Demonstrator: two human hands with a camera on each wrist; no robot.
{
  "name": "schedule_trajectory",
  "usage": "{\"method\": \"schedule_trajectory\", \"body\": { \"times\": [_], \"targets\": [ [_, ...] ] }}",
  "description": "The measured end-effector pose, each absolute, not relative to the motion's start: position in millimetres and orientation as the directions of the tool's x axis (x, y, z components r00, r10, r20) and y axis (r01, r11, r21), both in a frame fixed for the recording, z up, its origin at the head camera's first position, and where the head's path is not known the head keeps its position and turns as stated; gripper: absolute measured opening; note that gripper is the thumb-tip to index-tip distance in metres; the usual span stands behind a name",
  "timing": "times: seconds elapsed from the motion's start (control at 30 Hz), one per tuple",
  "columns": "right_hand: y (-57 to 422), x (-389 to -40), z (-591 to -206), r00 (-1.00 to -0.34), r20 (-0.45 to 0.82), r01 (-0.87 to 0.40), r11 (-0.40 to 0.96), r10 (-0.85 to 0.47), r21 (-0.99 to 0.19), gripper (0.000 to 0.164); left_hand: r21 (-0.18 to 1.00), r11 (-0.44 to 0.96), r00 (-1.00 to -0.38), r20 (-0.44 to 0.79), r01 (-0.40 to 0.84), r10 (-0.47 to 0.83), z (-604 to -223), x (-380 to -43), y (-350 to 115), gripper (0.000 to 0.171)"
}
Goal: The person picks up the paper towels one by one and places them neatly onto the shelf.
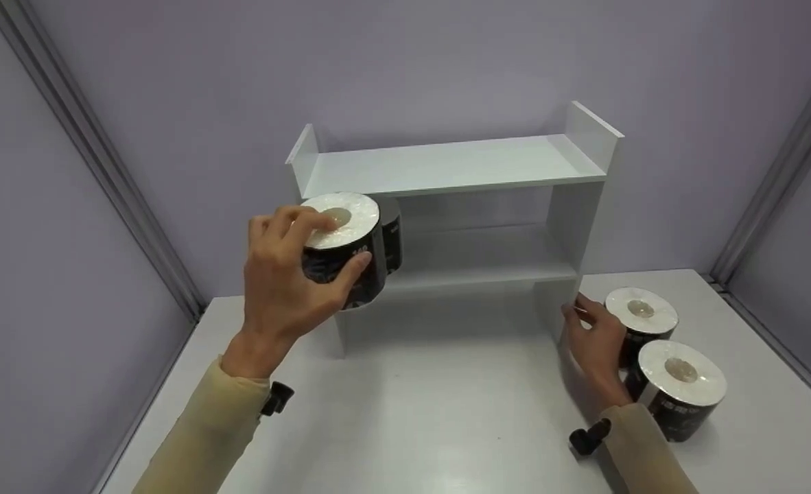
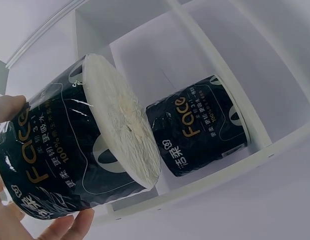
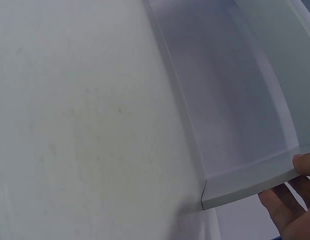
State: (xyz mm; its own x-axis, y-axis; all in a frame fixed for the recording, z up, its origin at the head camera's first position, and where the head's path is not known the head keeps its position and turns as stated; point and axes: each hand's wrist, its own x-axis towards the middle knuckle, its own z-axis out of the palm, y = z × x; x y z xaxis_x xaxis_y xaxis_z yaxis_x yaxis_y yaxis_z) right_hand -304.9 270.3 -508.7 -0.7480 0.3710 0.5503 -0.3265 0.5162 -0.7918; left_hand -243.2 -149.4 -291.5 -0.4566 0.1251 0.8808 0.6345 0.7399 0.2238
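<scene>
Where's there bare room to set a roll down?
Bare: top shelf, between the side panels; middle shelf, right of its paper roll; tabletop below, between those panels. Crowded: middle shelf's left end, the left hand holding another roll before it; tabletop right of the panels, with the right hand and two more rolls.

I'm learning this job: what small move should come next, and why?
Perhaps ease the held roll forward with the left hand onto the lower shelf, right of the standing roll: bare shelf shows there, the held roll is not yet on it, and the right hand grips the side panel, which may help steadiness.
</scene>
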Motion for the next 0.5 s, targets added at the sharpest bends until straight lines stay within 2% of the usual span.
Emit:
{"method": "schedule_trajectory", "body": {
  "times": [0.5],
  "targets": [
    [271, -303, -505, -0.748, 0.542, -0.307, 0.523, 0.384, -0.795, 0.031, 0.219, 0.739, -0.442, 0.889, 0.637, 0.118, -275, -241, -147, 0.046]
  ]
}}
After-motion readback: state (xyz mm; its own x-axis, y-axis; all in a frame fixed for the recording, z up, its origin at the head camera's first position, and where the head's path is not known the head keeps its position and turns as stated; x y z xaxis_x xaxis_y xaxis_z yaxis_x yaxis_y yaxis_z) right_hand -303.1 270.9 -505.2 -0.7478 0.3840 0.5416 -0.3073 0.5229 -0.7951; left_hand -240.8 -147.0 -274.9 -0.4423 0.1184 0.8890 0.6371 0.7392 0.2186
